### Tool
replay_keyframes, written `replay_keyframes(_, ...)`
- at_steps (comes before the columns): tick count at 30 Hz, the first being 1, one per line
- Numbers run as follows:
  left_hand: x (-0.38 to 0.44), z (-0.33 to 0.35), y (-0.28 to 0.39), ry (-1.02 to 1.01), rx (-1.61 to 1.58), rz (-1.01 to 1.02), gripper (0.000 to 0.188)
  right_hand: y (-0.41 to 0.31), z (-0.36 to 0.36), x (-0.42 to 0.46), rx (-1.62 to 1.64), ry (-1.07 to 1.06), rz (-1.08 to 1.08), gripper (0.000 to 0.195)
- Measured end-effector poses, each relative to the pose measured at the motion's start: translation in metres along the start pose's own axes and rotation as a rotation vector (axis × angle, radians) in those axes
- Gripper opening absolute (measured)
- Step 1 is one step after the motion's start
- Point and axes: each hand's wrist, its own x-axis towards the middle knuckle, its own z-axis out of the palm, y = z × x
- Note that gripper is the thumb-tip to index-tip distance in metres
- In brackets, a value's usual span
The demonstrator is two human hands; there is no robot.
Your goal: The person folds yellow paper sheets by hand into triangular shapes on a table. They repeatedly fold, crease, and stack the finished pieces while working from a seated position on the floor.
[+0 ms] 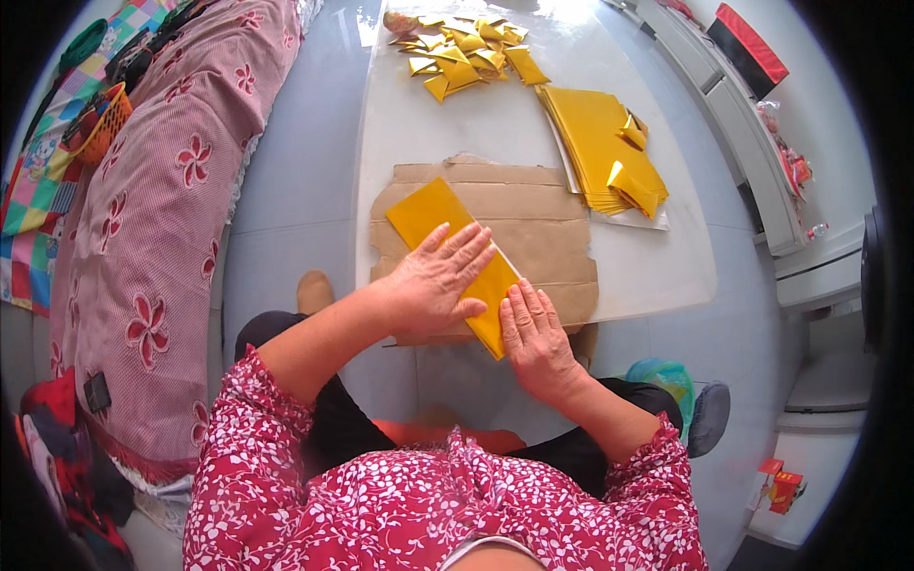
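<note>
A gold foil paper sheet [431, 208], folded into a long strip, lies aslant on a flattened piece of brown cardboard [543, 214]. My left hand [439, 278] rests flat across the strip's middle with its fingers slightly spread. At the strip's lower right edge, my right hand [534, 332] presses down with its fingers close together. Neither hand is closed around the paper. A stack of gold foil sheets [589, 135] lies to the right beyond the cardboard, with two small folded gold pieces [634, 191] on top. Further off is a heap of folded gold pieces [464, 53].
The cardboard lies on a pale, translucent mat [657, 278] on the tiled floor. A sofa with a pink flowered cover [171, 207] stands at left, holding an orange basket [107, 125]. White drawers [742, 121] line the right side. A grey slipper [709, 420] lies by my right knee.
</note>
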Motion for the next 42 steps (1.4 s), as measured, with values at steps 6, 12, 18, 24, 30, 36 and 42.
replay_keyframes(6, 0.004, -0.005, -0.029, 0.009, 0.033, -0.157, 0.078, 0.0, 0.003, -0.001, -0.015, 0.018, -0.004, 0.045)
replay_keyframes(12, 0.013, -0.011, -0.056, -0.032, 0.079, -0.319, 0.079, -0.001, -0.003, 0.005, -0.033, 0.06, -0.008, 0.041)
replay_keyframes(18, 0.021, -0.013, -0.06, -0.043, 0.096, -0.358, 0.078, 0.001, 0.003, -0.002, 0.006, 0.019, 0.009, 0.047)
replay_keyframes(24, 0.016, 0.001, -0.047, 0.341, 0.221, -0.273, 0.071, -0.003, -0.001, 0.002, 0.015, 0.075, 0.022, 0.043)
replay_keyframes(30, -0.003, 0.012, 0.009, 0.536, 0.042, 0.083, 0.04, -0.003, -0.001, 0.003, -0.01, 0.055, 0.055, 0.043)
replay_keyframes(36, -0.01, 0.009, 0.023, 0.495, -0.003, 0.182, 0.051, -0.003, 0.002, 0.004, -0.003, 0.077, 0.082, 0.042)
replay_keyframes(42, -0.012, 0.003, 0.024, 0.456, -0.008, 0.185, 0.063, 0.002, 0.003, 0.002, 0.058, 0.117, 0.078, 0.039)
